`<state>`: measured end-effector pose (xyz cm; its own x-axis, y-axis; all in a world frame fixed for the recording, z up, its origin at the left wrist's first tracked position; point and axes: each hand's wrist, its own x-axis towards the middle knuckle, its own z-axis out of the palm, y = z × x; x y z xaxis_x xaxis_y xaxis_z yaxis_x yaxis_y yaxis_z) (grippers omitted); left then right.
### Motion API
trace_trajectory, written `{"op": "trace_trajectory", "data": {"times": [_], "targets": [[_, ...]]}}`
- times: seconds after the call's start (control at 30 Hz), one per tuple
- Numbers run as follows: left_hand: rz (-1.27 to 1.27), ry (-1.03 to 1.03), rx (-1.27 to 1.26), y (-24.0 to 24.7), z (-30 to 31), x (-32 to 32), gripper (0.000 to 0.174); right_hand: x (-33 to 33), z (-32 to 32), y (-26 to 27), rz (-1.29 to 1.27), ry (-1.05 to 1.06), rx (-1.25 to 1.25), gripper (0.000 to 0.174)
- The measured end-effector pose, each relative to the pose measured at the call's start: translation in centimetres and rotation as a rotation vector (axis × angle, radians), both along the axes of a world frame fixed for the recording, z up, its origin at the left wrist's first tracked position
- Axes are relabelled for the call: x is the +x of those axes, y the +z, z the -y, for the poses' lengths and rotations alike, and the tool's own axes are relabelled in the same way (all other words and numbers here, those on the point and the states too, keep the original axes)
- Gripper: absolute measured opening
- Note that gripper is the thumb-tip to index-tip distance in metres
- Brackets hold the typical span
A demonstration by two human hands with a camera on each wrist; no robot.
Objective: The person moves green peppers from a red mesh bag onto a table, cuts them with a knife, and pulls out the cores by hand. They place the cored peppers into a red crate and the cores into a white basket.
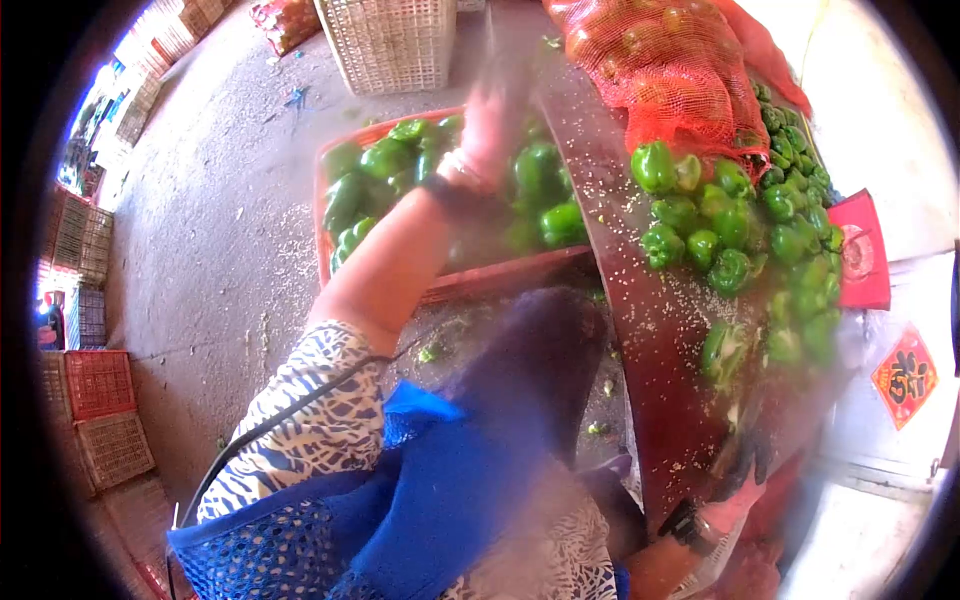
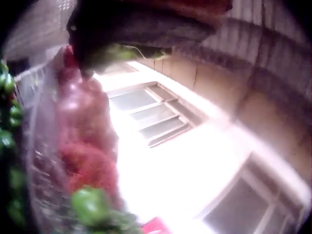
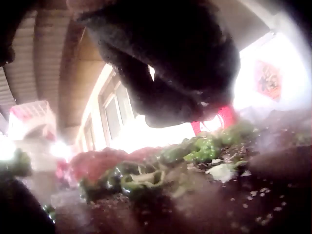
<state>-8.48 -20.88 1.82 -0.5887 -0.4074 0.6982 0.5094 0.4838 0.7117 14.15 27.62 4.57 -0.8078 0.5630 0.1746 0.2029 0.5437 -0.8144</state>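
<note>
My left hand (image 1: pixel 487 125) is blurred over a red crate (image 1: pixel 322 210) of green bell peppers (image 1: pixel 385 160). In the left wrist view, the dark-gloved left hand (image 2: pixel 141 24) fills the top, with a green strip (image 2: pixel 117 50) along its underside. At the table's near end is my right hand (image 1: pixel 742 480), in a dark glove with a watch above it. The right wrist view shows this gloved hand (image 3: pixel 165 63) with fingers and thumb bent together over the table; I cannot tell what they hold. Close by lie a cut bell pepper (image 1: pixel 722 352) and broken pepper pieces (image 3: pixel 144 181).
On the dark red table (image 1: pixel 640 400), bell peppers (image 1: pixel 735 225) and scattered pale seeds lie beside a red mesh sack (image 1: pixel 680 80). A red box (image 1: pixel 860 250) stands by the wall. Beyond the peppers' crate is a pale crate (image 1: pixel 390 45); more stacked crates (image 1: pixel 100 385) line the left.
</note>
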Motion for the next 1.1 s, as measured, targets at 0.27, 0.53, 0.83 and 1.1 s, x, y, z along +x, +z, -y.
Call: {"op": "trace_trajectory", "data": {"times": [0.27, 0.53, 0.83, 1.1], "targets": [[0.443, 0.06, -0.877, -15.1, -6.7, 1.3, 0.053, 0.5, 0.0, -2.7, 0.057, -0.047, -0.139, 0.041], [0.841, -0.414, -0.509, -18.8, -7.7, -10.2, 0.036, -0.4, 0.8, 0.3, 0.156, -0.052, -0.299, 0.022], [0.856, -0.202, -0.866, -18.0, -7.8, -11.7, 0.034, -15.0, -7.7, 1.8, 0.159, 0.003, 0.492, 0.034], [0.846, -0.148, -0.917, -17.0, -6.7, -10.2, 0.034, -32.1, -10.3, -4.5, 0.481, 0.147, 0.772, 0.028]]}}
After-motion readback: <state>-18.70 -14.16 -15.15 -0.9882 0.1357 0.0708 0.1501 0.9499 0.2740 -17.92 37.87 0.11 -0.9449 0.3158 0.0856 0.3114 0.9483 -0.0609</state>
